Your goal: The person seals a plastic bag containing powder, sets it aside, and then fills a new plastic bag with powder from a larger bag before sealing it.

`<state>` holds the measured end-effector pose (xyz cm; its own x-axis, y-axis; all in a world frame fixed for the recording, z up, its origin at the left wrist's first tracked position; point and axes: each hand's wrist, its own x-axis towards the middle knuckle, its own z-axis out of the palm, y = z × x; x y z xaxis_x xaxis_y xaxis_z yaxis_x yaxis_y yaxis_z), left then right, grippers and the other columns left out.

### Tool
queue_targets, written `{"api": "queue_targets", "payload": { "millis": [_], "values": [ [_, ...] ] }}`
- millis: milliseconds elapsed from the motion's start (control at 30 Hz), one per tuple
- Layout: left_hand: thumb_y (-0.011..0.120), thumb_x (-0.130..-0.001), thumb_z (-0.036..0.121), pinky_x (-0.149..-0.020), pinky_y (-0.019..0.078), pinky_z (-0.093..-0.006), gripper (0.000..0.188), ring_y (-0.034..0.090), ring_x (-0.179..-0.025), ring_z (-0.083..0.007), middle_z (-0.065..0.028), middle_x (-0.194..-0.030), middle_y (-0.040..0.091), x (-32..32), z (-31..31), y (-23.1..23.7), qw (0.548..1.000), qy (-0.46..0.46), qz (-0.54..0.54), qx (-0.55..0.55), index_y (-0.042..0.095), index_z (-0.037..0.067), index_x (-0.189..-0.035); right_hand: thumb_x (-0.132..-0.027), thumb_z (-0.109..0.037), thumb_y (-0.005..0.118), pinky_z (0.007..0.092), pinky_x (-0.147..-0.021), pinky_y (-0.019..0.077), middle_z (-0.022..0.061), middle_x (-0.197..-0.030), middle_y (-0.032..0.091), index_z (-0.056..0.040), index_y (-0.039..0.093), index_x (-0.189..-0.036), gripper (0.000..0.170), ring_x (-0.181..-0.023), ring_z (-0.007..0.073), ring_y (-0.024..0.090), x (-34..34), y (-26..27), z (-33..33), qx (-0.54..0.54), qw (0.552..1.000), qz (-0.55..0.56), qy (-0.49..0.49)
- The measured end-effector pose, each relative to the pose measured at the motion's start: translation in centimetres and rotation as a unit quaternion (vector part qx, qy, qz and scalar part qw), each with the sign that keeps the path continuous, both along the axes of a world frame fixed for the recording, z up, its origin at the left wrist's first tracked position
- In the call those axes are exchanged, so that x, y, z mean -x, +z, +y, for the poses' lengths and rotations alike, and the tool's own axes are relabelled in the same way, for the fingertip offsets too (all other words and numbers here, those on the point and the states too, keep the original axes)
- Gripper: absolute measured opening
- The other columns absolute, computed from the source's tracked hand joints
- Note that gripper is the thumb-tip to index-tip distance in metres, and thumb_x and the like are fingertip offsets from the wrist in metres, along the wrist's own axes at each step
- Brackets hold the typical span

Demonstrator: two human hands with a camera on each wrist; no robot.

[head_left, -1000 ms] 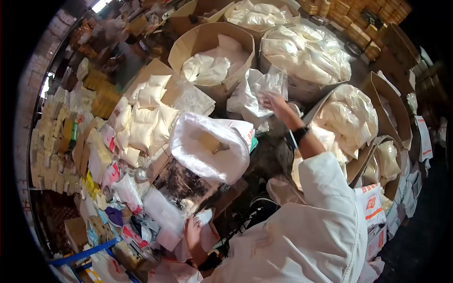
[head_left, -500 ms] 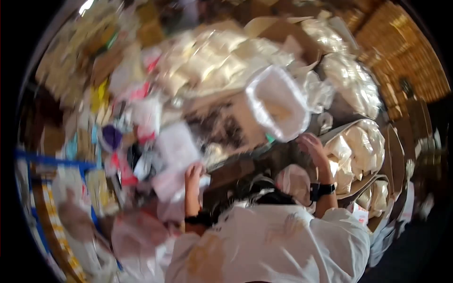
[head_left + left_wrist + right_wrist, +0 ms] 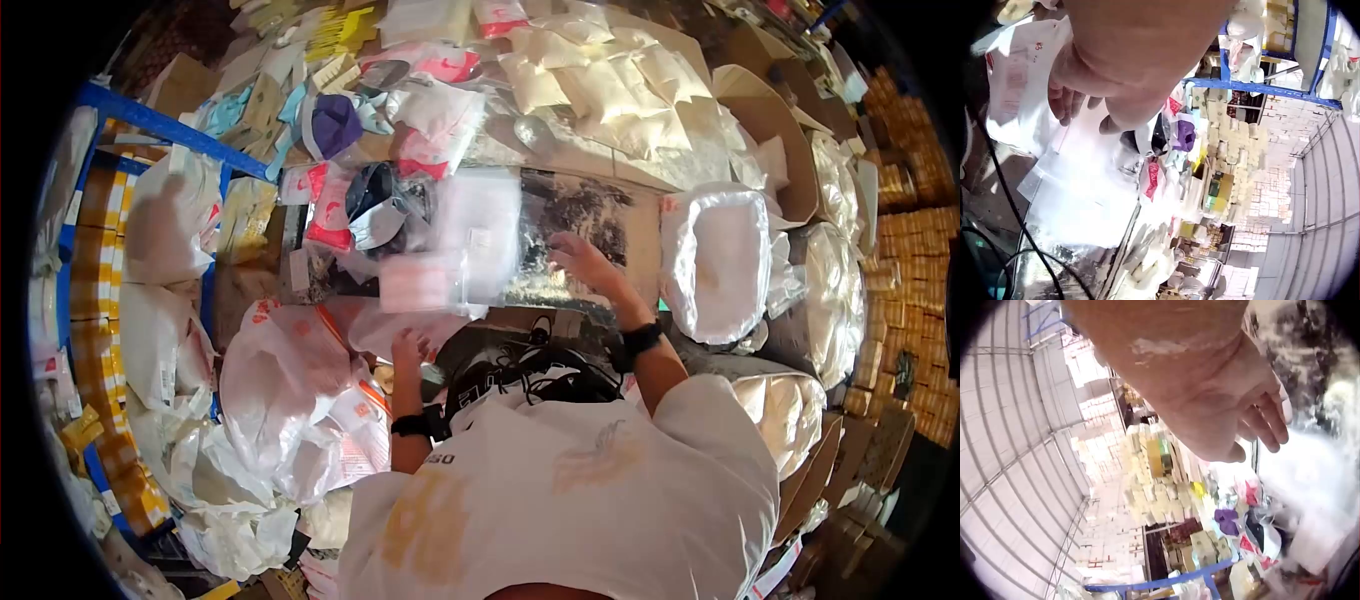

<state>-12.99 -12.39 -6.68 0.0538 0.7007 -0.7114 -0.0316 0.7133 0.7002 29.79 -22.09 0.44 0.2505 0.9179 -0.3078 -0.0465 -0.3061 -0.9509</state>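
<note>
My right hand [image 3: 582,260] hovers over the dusty, dark-stained bench [image 3: 590,215], its fingers loosely bent and holding nothing. To its left lies a stack of clear plastic bags [image 3: 490,215], with a pinkish packet of bags [image 3: 415,283] at its near edge. My left hand [image 3: 407,350] is at the front of the bench, beside a pale translucent bag [image 3: 360,330]. In the left wrist view its relaxed fingers [image 3: 1063,103] overlap the bright plastic bags [image 3: 1085,187]. On the right stands a container lined with a white bag [image 3: 672,265], with pale powder inside.
Filled cream-coloured pouches [image 3: 610,95] are heaped behind the bench. Pink-and-white packets [image 3: 435,120] and a purple cloth [image 3: 335,125] lie at the back left. Large white plastic bags [image 3: 290,400] crowd my left, near a blue rack frame [image 3: 180,130]. A carton of filled bags [image 3: 785,415] stands at right.
The view has swung left. My right hand has left the crumpled plastic bag by the cartons, passed the lined container and come over the bench. My left hand stays near the bench front.
</note>
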Motion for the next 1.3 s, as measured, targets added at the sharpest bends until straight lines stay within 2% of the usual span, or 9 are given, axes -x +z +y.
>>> {"api": "queue_targets", "payload": {
  "millis": [267, 367, 500, 633, 800, 1033, 1100, 1200, 1300],
  "values": [
    [0.071, -0.090, 0.033, -0.086, 0.0511, -0.0443, 0.077, 0.062, -0.084, -0.0296, -0.0207, -0.122, 0.052, -2.3, 3.9, -4.5, 0.946, 0.115, -0.142, 0.267, 0.029, 0.000, -0.145, -0.088, -0.029, 0.070, 0.0411, -0.084, 0.0525, 0.0199, -0.109, 0.067, 0.0005, 0.039, -0.137, 0.064, -0.098, 0.0300, 0.067, -2.1, -0.2, 15.2, 0.073, 0.966, -0.250, 0.003],
    [0.068, -0.091, 0.037, -0.081, 0.0523, -0.0380, 0.073, 0.063, -0.081, -0.0247, -0.0136, -0.103, 0.062, 1.9, 5.5, -18.8, 0.868, -0.412, 0.101, -0.256, 0.035, -0.002, -0.142, -0.089, -0.033, 0.069, 0.0469, -0.091, 0.0489, 0.0204, -0.105, 0.068, 0.0032, 0.040, -0.134, 0.064, -0.102, 0.0358, 0.064, -6.1, 1.0, 16.8, 0.149, 0.921, -0.354, -0.065],
    [0.057, -0.099, 0.033, -0.064, 0.0526, -0.0312, 0.029, 0.063, -0.077, -0.0188, -0.0042, -0.083, 0.063, -3.0, 9.3, -14.5, 0.961, 0.010, -0.161, 0.225, 0.062, 0.005, -0.101, -0.090, -0.022, 0.064, 0.0486, -0.094, 0.0431, 0.0107, -0.085, 0.066, -0.0040, 0.056, -0.119, 0.035, -0.083, 0.0260, 0.064, -16.4, -0.6, 17.4, 0.164, 0.900, -0.353, -0.196],
    [0.055, -0.098, 0.039, -0.064, 0.0517, -0.0326, 0.035, 0.064, -0.081, -0.0227, -0.0077, -0.094, 0.065, -1.9, 8.9, -14.6, 0.970, -0.170, -0.087, 0.149, 0.061, 0.007, -0.108, -0.087, -0.033, 0.073, 0.0405, -0.078, 0.0509, 0.0087, -0.077, 0.064, -0.0034, 0.060, -0.117, 0.045, -0.076, 0.0235, 0.064, -28.3, -4.7, 18.6, 0.212, 0.867, -0.381, -0.239],
    [0.053, -0.092, -0.005, -0.088, 0.0539, -0.0391, 0.048, 0.058, -0.107, -0.0252, -0.0126, -0.112, 0.055, -2.7, 9.4, -11.5, 0.960, -0.174, -0.068, 0.207, 0.043, 0.004, -0.138, -0.092, -0.026, 0.065, 0.0460, -0.089, 0.0535, 0.0167, -0.129, 0.052, -0.0035, 0.047, -0.134, 0.051, -0.106, 0.0346, 0.059, -33.9, 1.8, 22.4, 0.074, 0.925, 0.175, -0.328],
    [0.064, -0.081, 0.006, -0.083, 0.0528, -0.0369, 0.032, 0.063, -0.090, -0.0256, -0.0102, -0.097, 0.064, -4.0, 8.0, -8.7, 0.949, -0.298, 0.095, -0.043, 0.058, 0.003, -0.112, -0.099, -0.019, 0.056, 0.0477, -0.106, 0.0456, 0.0271, -0.150, 0.034, 0.0001, 0.031, -0.145, 0.056, -0.137, 0.0348, 0.040, -42.4, 2.8, 32.7, 0.015, 0.855, 0.323, -0.406],
    [0.064, -0.079, 0.002, -0.084, 0.0533, -0.0372, 0.037, 0.064, -0.089, -0.0260, -0.0110, -0.097, 0.065, -6.5, 8.7, -1.3, 0.814, -0.467, 0.252, -0.235, 0.056, 0.002, -0.115, -0.091, -0.017, 0.069, 0.0396, -0.103, 0.0486, 0.0247, -0.142, 0.048, 0.0001, 0.031, -0.145, 0.068, -0.127, 0.0306, 0.053, -44.7, -0.2, 32.7, 0.030, 0.946, -0.306, -0.099],
    [0.060, -0.093, 0.021, -0.073, 0.0530, -0.0327, 0.032, 0.069, -0.091, -0.0250, -0.0088, -0.107, 0.070, -4.3, 7.5, -4.3, 0.980, -0.168, 0.036, 0.099, 0.061, 0.004, -0.119, -0.079, -0.027, 0.082, 0.0355, -0.099, 0.0506, 0.0219, -0.131, 0.059, 0.0013, 0.032, -0.145, 0.087, -0.115, 0.0256, 0.063, -47.6, -1.0, 37.2, 0.021, 0.970, -0.146, -0.193],
    [0.060, -0.093, 0.029, -0.073, 0.0498, -0.0311, 0.035, 0.066, -0.090, -0.0193, -0.0066, -0.105, 0.068, -4.2, 6.9, -5.4, 0.969, -0.098, 0.124, 0.189, 0.057, 0.008, -0.121, -0.074, -0.034, 0.086, 0.0377, -0.098, 0.0505, 0.0225, -0.123, 0.063, 0.0007, 0.033, -0.146, 0.095, -0.110, 0.0274, 0.066, -49.6, -2.5, 39.5, 0.082, 0.911, -0.384, -0.123]
  ]
}}
